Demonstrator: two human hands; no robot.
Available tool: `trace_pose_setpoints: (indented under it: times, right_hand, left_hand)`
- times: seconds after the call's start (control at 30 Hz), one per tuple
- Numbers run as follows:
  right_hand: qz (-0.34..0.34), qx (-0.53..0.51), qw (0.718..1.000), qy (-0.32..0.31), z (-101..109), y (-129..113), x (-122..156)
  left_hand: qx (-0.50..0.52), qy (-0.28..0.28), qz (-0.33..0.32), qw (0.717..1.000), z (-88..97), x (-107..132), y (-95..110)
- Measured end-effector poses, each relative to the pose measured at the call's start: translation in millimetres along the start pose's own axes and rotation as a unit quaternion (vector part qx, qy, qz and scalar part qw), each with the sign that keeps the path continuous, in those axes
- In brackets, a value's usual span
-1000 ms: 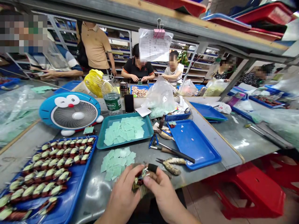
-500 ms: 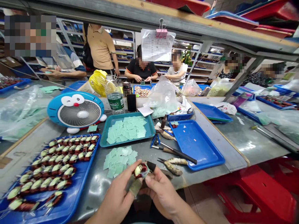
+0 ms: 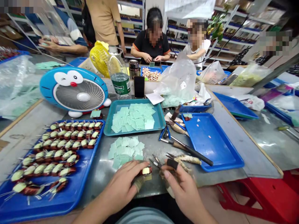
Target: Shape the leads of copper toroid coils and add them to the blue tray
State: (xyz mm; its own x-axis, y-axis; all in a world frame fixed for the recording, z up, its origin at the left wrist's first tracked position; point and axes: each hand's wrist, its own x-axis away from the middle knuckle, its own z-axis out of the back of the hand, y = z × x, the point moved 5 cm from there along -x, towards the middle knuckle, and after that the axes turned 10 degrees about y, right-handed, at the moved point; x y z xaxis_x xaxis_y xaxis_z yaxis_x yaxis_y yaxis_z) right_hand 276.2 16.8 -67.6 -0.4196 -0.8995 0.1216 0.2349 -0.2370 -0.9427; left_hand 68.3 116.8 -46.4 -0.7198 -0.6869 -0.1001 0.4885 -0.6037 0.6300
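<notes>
Moving apart since half a second ago, our two hands are no longer meeting around one coil, and our view is tipping lower over the grey metal bench [image 3: 100, 175]. Our left hand [image 3: 123, 178] is grasping the small dark-red coil with a pale-yellow patch [image 3: 147, 170] at its fingertips, just above the bench's near edge, while a tan wrap [image 3: 138, 183] is covering part of the thumb. To the right, our right hand [image 3: 184, 184], wearing a black sleeve [image 3: 172, 164] on one finger, is sitting clear of the coil and over a pair of steel-tipped pliers [image 3: 156, 162]; whether its fingers are closing on them, we cannot tell. Off-white-handled pliers [image 3: 189, 159] are lying just beyond. Farther off, loose pale-green square sheets [image 3: 126, 151] are lying heaped on the bench, and more are filling the rectangular teal tray [image 3: 161, 127] behind them. On the left, a rectangular blue plastic tray [image 3: 76, 188] is bearing rows of similar coils [image 3: 63, 135]. Beyond it, a round-faced blue cartoon fan [image 3: 81, 97] is standing, while across the bench a co-worker in an orange-trimmed black shirt [image 3: 149, 43] is sitting with both hands together.
</notes>
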Motion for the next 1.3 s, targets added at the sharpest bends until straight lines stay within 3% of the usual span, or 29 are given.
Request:
trace_pose_setpoints:
  times: [0.13,0.27,0.5,0.6,0.87,0.93,1.13,1.23,1.3]
  right_hand:
    - [0.137,0.105,0.985,-0.013,-3,-17,-5]
    - [0.250,0.155,0.954,-0.060,-11,-34,-15]
    - [0.280,0.164,0.937,-0.129,-36,-57,-31]
    - [0.296,0.209,0.917,-0.165,-44,-66,-36]
    - [0.339,0.248,0.886,-0.197,-51,-65,-39]
    - [0.327,0.246,0.890,-0.201,-49,-62,-39]
    - [0.185,0.176,0.954,-0.159,-26,-41,-37]
    - [0.139,0.142,0.971,-0.132,-22,-35,-32]
    - [0.074,0.077,0.987,-0.116,-26,-35,-28]
  left_hand:
    - [0.012,0.031,0.021,0.999,-4.5,2,-13]
    - [0.024,0.060,0.013,0.998,-6.4,-7,-12]
    - [0.064,0.065,0.024,0.996,-7.2,-13,-11]
    - [0.069,0.048,0.036,0.996,-7.6,-15,-11]
    - [0.091,0.048,0.034,0.994,-9.4,-19,-11]
    - [0.093,0.047,0.032,0.994,-10.4,-18,-12]
    - [0.102,0.049,0.052,0.992,-1.4,-16,-12]
    - [0.161,0.047,0.083,0.982,9.6,-21,-8]
    - [0.221,0.064,0.122,0.966,18.5,-27,-4]
